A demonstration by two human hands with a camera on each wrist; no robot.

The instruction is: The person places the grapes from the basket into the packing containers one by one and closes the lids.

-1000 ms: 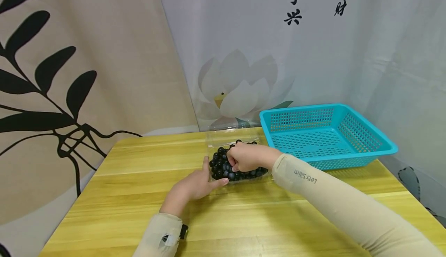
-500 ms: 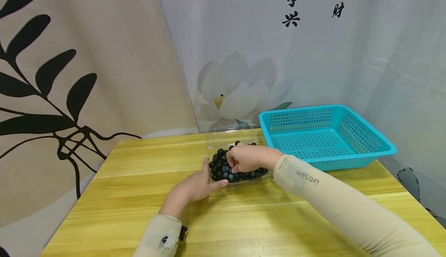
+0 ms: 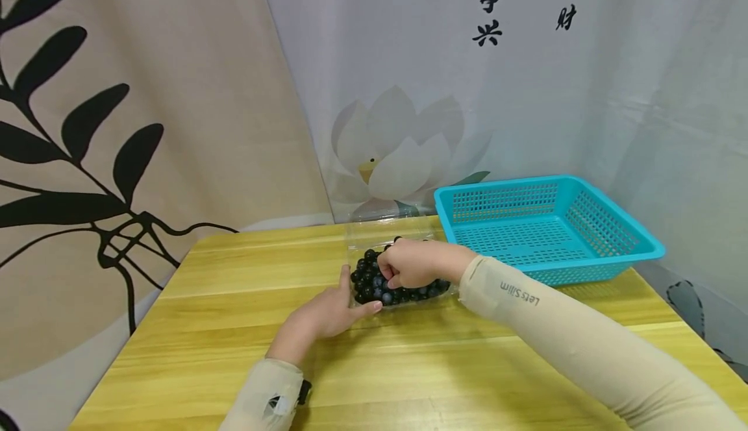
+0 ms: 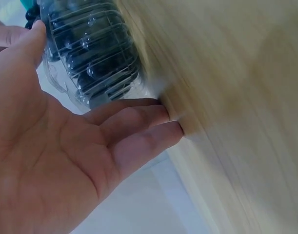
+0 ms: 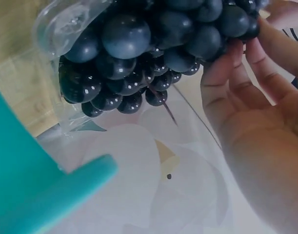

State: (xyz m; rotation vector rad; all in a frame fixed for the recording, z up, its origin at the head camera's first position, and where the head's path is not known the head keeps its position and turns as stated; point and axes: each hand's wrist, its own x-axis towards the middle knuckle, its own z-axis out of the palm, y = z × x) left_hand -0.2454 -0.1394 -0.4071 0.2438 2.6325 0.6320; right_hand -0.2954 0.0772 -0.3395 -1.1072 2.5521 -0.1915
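A clear plastic box [image 3: 390, 231], its lid tipped back, holds dark grapes [image 3: 365, 283] near the table's far edge. My left hand [image 3: 327, 313] lies at the box's near left corner, forefinger along one side and thumb at the front. In the left wrist view the thumb touches the ribbed box [image 4: 92, 53], while the other fingers reach straight down to the table. Over the box, my right hand [image 3: 416, 263] has its fingers curled into the fruit. The right wrist view shows its fingertips gripping the bunch of grapes [image 5: 127, 36], where a thin stem shows.
A turquoise perforated basket [image 3: 549, 259] stands right of the box, close to the right forearm. The wooden table [image 3: 193, 327] meets a printed curtain [image 3: 403, 54] behind it.
The view has tilted slightly upward. Both hands stay nearly where they were; the right hand shifts only a trace to the left over the grapes.
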